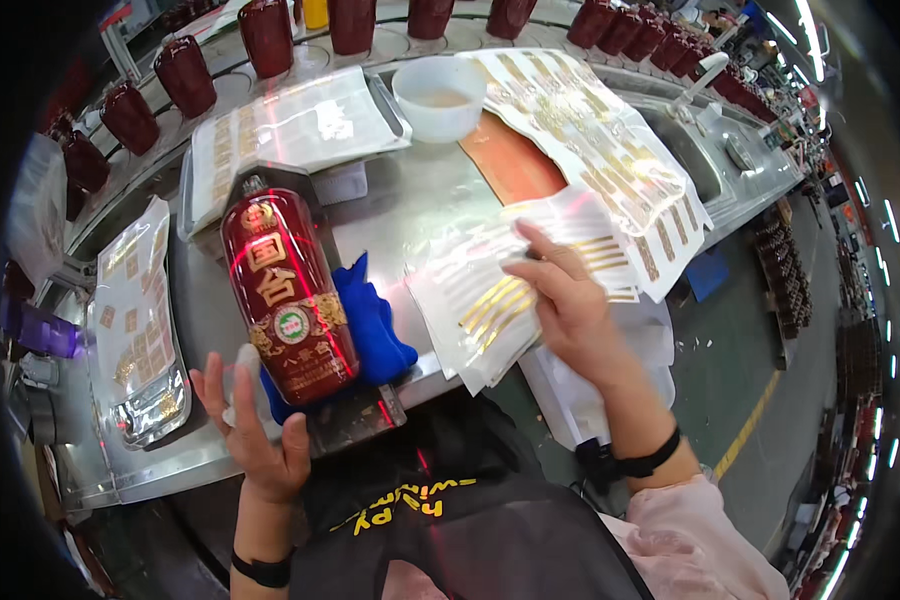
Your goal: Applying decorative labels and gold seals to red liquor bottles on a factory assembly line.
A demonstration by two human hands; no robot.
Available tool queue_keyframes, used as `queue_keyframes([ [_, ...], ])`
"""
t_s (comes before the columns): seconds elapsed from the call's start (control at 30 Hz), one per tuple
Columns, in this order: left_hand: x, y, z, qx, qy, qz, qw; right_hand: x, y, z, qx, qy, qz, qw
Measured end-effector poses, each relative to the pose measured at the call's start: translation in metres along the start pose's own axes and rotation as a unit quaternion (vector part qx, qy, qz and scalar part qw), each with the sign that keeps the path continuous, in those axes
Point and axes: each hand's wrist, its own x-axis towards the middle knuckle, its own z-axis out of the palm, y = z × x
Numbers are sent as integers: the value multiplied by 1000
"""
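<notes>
On the bench: a dark red glazed bottle lies on its side in a jig, neck pointing away from the person, gold emblems facing up, red laser lines crossing it.
Left hand: fingers spread and released, just beside the bottle's base; a small whitish piece sits by the fingers, what it is I cannot tell.
Right hand: fingertips pinch at a fan of gold label sheets, well right of the bottle.
Handling, bottle: likely heavy, hard, slick and breakable; the body near the base looks the surest place to hold it.
Handling, sheets: thin, floppy, glossy; best lifted by an edge or corner.
Padding: a blue cloth lies bunched against the bottle's right side.
Surface: a shiny steel worktable, carrying more label sheets in trays and a white bowl of pale liquid.
Room: a factory line; a curved conveyor of matching red bottles runs along the far side, and a green floor shows at the right.
</notes>
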Motion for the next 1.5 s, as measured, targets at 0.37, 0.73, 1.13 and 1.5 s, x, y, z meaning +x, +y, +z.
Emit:
queue_keyframes([
  [0.37,-3,4,10,-38,28,-59,997,-45,23,-1,-229,-50,-11,972],
  [0.73,12,7,4,56,0,-64,996,-43,16,-6,-121,-72,-36,989],
  [1.13,23,14,-1,98,22,-12,995,-46,16,-9,-121,-92,-15,988],
  [1.5,14,22,-8,88,45,79,992,-44,7,-1,-134,-96,-27,986],
])
